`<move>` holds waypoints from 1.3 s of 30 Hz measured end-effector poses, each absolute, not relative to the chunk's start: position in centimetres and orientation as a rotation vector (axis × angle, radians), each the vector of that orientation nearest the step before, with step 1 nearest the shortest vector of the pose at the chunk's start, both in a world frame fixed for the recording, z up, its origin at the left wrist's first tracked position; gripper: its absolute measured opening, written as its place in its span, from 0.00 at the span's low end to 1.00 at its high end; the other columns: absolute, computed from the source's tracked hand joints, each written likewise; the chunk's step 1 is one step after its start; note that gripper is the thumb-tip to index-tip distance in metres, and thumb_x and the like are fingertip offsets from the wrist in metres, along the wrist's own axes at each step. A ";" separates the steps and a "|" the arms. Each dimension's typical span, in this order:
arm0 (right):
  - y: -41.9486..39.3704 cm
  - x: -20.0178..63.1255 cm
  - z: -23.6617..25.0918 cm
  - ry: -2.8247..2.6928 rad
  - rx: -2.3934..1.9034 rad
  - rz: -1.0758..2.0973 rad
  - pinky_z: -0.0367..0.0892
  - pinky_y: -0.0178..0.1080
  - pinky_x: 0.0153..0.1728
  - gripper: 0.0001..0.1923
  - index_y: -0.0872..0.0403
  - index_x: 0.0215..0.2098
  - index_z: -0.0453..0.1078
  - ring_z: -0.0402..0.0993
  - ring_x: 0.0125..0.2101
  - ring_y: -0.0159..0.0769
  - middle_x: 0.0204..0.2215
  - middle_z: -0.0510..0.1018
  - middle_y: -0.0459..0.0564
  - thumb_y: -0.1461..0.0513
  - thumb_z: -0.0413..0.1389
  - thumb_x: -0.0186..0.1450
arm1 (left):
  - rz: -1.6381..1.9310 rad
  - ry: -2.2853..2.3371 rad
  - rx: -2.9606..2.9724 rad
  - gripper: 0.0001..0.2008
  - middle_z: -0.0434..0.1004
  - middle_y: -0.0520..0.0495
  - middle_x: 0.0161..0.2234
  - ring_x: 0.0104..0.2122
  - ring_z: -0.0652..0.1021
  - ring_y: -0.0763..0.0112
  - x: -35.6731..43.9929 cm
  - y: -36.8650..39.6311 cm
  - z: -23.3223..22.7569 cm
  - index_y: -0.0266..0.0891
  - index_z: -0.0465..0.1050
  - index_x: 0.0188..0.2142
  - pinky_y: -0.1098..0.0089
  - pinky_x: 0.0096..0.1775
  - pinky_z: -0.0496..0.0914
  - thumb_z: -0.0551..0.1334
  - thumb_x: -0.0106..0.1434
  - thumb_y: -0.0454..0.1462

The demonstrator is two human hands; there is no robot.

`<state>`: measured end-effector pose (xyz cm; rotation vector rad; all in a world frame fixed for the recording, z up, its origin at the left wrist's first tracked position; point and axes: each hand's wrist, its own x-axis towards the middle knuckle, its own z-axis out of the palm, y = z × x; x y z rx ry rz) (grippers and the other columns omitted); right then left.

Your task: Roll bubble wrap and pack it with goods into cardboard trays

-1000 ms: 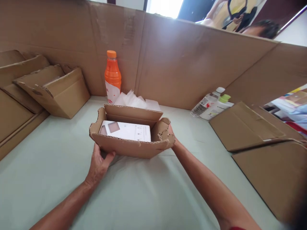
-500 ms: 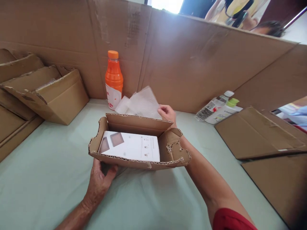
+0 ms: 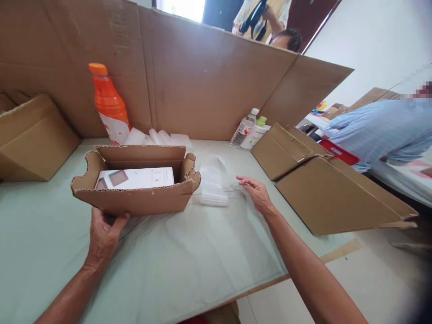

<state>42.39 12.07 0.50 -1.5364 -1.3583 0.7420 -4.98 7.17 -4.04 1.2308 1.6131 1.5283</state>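
Note:
An uncovered cardboard box (image 3: 135, 201) with ragged cut edges stands on the table. Inside it lies a white printed carton (image 3: 145, 177). My left hand (image 3: 104, 236) grips the box's lower left, thumb along the near side and some fingertips hidden against the cardboard. To the right of the box, a partly rolled strip of clear bubble wrap (image 3: 213, 186) rests on the cloth. My right hand (image 3: 255, 192) is just right of that strip, apart from it, with fingers stretched out and nothing held.
Behind the box are an orange drink bottle (image 3: 110, 105) and more bubble wrap (image 3: 162, 137). A water bottle (image 3: 243, 129) and a green-capped white bottle (image 3: 255, 135) stand near the cardboard wall (image 3: 209, 72). Cardboard boxes (image 3: 324, 193) flank both sides. A person in blue (image 3: 378, 123) is at far right.
My right hand has let go of the clear sheet it held behind the box and moved right. A bubble wrap strip now lies beside the box. The view has turned right.

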 end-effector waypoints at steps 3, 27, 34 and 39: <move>10.9 40.5 0.9 -1.398 -1.519 0.749 0.64 0.51 0.57 0.11 0.50 0.36 0.77 0.74 0.54 0.48 0.51 0.81 0.54 0.54 0.59 0.58 | 1.544 1.637 1.145 0.29 0.70 0.48 0.41 0.41 0.74 0.61 -4.8 7.1 -3.7 0.42 0.64 0.48 0.57 0.48 0.71 0.72 0.50 0.46; 9.3 37.0 1.6 -2.284 -1.528 0.321 0.59 0.59 0.62 0.36 0.43 0.65 0.65 0.61 0.66 0.51 0.66 0.68 0.51 0.68 0.54 0.59 | 1.409 1.536 1.200 0.41 0.67 0.35 0.61 0.61 0.72 0.54 -4.5 9.2 -4.6 0.44 0.54 0.66 0.45 0.65 0.61 0.69 0.57 0.40; 9.4 34.7 -0.3 -2.064 -1.482 0.390 0.66 0.57 0.56 0.14 0.48 0.40 0.79 0.72 0.57 0.50 0.55 0.79 0.54 0.65 0.54 0.63 | 1.418 1.557 1.221 0.42 0.59 0.33 0.67 0.64 0.67 0.50 -4.6 7.8 -3.2 0.46 0.54 0.67 0.43 0.64 0.62 0.69 0.56 0.40; 5.8 33.2 2.6 -1.973 -1.360 0.859 0.73 0.47 0.44 0.10 0.47 0.41 0.79 0.76 0.52 0.48 0.51 0.82 0.51 0.57 0.57 0.65 | 1.418 1.615 1.260 0.42 0.63 0.31 0.64 0.63 0.68 0.47 -5.0 12.2 -1.2 0.39 0.55 0.67 0.45 0.62 0.64 0.68 0.55 0.40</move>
